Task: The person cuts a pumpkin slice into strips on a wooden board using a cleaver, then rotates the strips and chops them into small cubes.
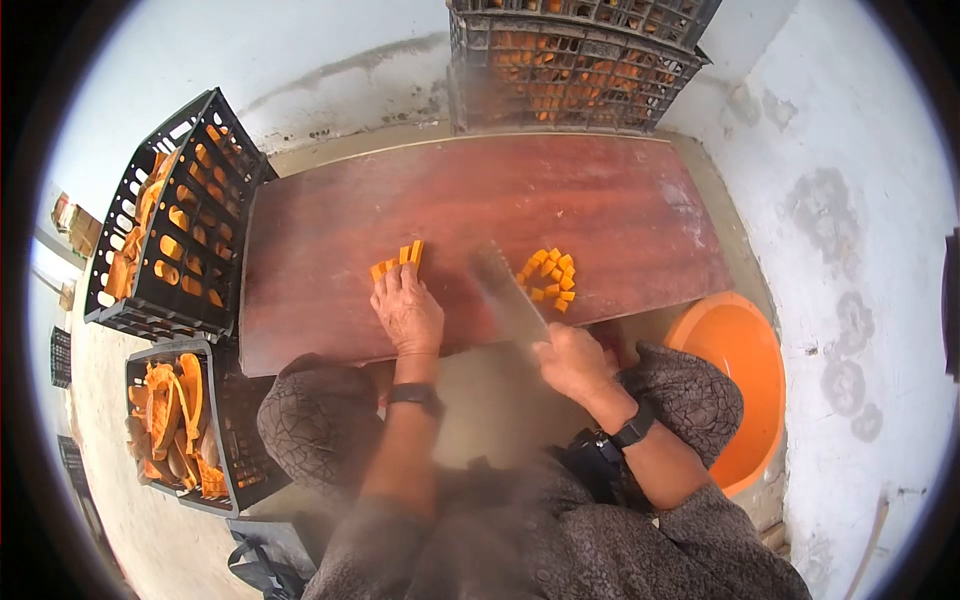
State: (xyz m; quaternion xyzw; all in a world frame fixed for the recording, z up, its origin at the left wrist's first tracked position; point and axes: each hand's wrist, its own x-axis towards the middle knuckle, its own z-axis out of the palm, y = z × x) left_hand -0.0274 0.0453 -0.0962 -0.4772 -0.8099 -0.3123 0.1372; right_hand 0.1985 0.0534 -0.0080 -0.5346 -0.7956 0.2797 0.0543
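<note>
My left hand (407, 308) rests on the reddish board, its fingers closed over a bunch of orange pumpkin sticks (400, 260) that poke out past the fingertips. In my right hand (575, 360) is the handle of a broad-bladed knife (512, 295), the blade slanting up and left over the board, slightly blurred. Just right of the blade lies a loose group of small orange pumpkin cubes (555, 268). The knife is apart from the sticks under my left hand. The grip end of the knife is hidden by my fingers.
The low reddish board (620, 200) spans the space before my knees. A black crate (175, 225) of orange pieces stands left, another crate (215, 430) of peel-like strips below it. Stacked crates (580, 75) stand behind; an orange tub (745, 370) sits at right by the wall.
</note>
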